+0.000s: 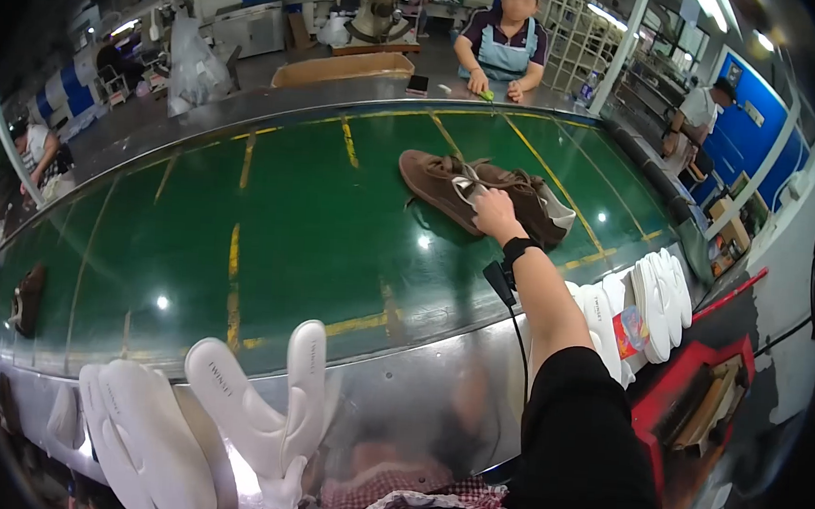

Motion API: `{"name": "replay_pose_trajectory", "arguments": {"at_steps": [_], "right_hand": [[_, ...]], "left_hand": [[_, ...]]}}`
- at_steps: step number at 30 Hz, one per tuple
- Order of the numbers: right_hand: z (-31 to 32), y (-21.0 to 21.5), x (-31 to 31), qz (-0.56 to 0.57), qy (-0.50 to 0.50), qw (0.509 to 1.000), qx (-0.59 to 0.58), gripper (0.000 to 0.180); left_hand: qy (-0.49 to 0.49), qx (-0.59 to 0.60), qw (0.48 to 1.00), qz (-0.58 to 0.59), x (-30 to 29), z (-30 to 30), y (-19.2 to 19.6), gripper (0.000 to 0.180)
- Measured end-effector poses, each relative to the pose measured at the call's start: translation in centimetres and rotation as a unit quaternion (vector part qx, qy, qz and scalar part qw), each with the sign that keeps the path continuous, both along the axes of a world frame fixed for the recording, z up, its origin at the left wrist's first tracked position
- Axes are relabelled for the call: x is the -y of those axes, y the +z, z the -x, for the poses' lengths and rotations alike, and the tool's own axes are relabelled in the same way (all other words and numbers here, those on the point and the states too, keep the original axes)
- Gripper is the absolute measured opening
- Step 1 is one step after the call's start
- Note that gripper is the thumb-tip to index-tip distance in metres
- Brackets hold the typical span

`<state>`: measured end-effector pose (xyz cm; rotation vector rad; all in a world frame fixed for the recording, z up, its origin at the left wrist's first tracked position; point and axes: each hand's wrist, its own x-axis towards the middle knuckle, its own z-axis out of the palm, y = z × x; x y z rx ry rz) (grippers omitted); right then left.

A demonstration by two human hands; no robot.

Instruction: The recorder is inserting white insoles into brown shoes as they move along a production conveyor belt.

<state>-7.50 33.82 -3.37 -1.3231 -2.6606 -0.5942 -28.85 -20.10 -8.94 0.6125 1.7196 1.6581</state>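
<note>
A pair of brown lace-up shoes lies side by side on the green conveyor belt: the left shoe (pixel 428 183) and the right shoe (pixel 549 228), which has a pale heel. Over the belt reaches my right hand (pixel 496 213), its bent fingers closed on the opening of the left shoe. At the near edge, my left hand (pixel 283 489), in a white glove, is low in the view and partly hidden. It is closed around white insoles, one tilted left (pixel 231 388) and one upright (pixel 306 370).
Stacked white insoles (pixel 135 434) stand at the near left edge, with more insoles (pixel 652 302) at the right. A dark shoe (pixel 27 298) lies far left. A red bin (pixel 696 421) sits at lower right. Across the belt, a co-worker (pixel 502 46) handles something small and green.
</note>
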Motion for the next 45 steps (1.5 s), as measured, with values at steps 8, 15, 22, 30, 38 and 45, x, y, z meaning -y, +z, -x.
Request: {"name": "replay_pose_trajectory", "arguments": {"at_steps": [8, 15, 22, 30, 38, 45], "right_hand": [[-3.2, 3.3, -1.8, 0.179, -0.123, 0.951, -0.219, 0.041], [-7.7, -0.9, -3.8, 0.123, -0.275, 0.943, -0.139, 0.055], [-1.4, 0.5, -1.4, 0.332, -0.211, 0.876, -0.279, 0.05], [4.9, 0.0, 0.9, 0.145, -0.277, 0.947, -0.072, 0.021], [3.0, 7.5, 14.4, 0.204, -0.075, 0.972, -0.091, 0.027], [0.7, 7.6, 33.8, 0.27, 0.015, 0.963, -0.002, 0.026]], "left_hand": [[-0.07, -0.036, 0.996, 0.029, 0.6, 0.7, -0.5, 0.049], [-0.079, -0.046, 0.994, 0.056, 0.9, 0.9, -0.5, 0.048], [-0.076, -0.051, 0.995, 0.047, 0.4, 0.7, 0.3, 0.046], [-0.059, 0.035, 0.998, -0.006, -0.7, -0.3, 1.6, 0.036], [-0.046, 0.04, 0.998, -0.013, -1.1, 0.0, 1.2, 0.032], [0.074, 0.077, 0.987, -0.119, 0.6, -0.9, 3.0, 0.032]]}}
